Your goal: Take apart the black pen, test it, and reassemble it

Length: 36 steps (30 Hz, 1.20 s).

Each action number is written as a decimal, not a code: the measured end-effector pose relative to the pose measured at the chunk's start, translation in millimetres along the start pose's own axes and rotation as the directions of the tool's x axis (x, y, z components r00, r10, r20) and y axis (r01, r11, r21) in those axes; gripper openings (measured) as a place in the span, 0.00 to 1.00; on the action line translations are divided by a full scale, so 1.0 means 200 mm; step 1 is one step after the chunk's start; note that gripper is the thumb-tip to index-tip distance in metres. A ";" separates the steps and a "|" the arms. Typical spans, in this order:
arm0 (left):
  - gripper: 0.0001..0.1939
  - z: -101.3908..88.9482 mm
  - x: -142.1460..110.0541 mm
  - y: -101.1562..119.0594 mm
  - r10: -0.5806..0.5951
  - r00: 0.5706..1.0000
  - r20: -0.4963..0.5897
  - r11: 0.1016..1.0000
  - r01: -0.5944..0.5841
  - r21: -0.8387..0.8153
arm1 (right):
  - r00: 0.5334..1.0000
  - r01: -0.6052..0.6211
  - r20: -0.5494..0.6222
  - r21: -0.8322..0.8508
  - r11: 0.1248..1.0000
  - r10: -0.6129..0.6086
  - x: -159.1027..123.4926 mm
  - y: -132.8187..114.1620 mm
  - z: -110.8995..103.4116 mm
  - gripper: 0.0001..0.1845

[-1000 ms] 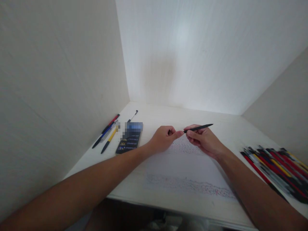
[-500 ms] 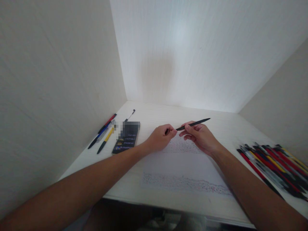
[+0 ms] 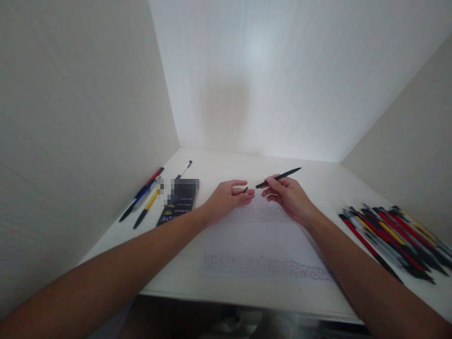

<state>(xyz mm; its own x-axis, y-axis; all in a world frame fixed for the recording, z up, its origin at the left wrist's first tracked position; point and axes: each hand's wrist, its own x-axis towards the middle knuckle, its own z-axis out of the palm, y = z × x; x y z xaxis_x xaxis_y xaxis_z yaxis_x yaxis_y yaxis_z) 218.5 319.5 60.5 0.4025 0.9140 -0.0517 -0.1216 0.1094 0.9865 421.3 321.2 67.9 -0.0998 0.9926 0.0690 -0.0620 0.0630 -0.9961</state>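
My right hand (image 3: 287,195) grips a thin black pen (image 3: 282,176) near its tip, the pen pointing up and to the right above a sheet of paper (image 3: 261,245) with rows of scribbles. My left hand (image 3: 228,197) rests just left of it, fingers loosely curled around a small dark piece (image 3: 245,189), perhaps a pen cap or tip. A small gap separates the pen's near end from that piece.
A pile of several pens (image 3: 391,240) lies at the right. At the left lie a few pens (image 3: 143,200) in red, blue and yellow, a black-and-white pen (image 3: 184,169) and a dark box (image 3: 178,202). White walls enclose the desk (image 3: 219,165).
My hands have drawn apart: the small dark piece has come away from the pen's end and stays in my left hand. The view shifted slightly.
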 end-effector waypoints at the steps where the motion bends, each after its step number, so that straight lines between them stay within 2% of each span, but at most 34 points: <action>1: 0.20 0.00 0.00 0.00 0.005 1.000 -0.007 1.000 -0.005 0.011 | 1.000 -0.001 -0.007 0.000 1.000 0.001 0.00 0.00 0.00 0.14; 9: 0.12 0.03 -0.03 0.06 0.137 0.988 -0.066 0.977 -0.124 0.176 | 0.999 -0.009 0.034 -0.046 0.999 0.010 0.01 0.02 0.00 0.13; 12: 0.10 0.05 -0.04 0.08 0.197 0.980 -0.006 0.942 -0.187 0.278 | 0.998 0.009 0.065 -0.077 0.997 -0.004 0.01 0.03 0.00 0.13; 17: 0.04 0.06 -0.04 0.09 0.188 0.981 0.057 0.904 -0.195 0.380 | 0.993 0.052 0.115 -0.104 0.993 -0.040 0.01 0.04 -0.01 0.13; 23: 0.05 0.06 -0.05 0.08 0.207 0.973 0.102 0.885 -0.231 0.404 | 0.988 0.105 0.132 -0.232 0.967 -0.076 0.02 0.06 -0.02 0.13; 29: 0.08 0.05 -0.04 0.06 0.221 0.964 0.147 0.885 -0.262 0.385 | 0.976 0.134 0.208 -0.310 0.941 -0.071 0.01 0.04 -0.02 0.12; 36: 0.10 0.04 -0.03 0.04 0.236 0.958 0.162 0.890 -0.280 0.360 | 0.962 0.162 0.260 -0.320 0.933 -0.078 0.01 0.03 -0.02 0.11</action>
<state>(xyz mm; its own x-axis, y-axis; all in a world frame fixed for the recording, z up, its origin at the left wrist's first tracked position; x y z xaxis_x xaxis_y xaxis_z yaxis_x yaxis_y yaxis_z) 222.7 312.2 70.7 0.5038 0.8382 0.2087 0.1054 -0.2994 0.9483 424.1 323.1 61.2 -0.3492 0.9235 0.1588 0.2436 0.2531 -0.9363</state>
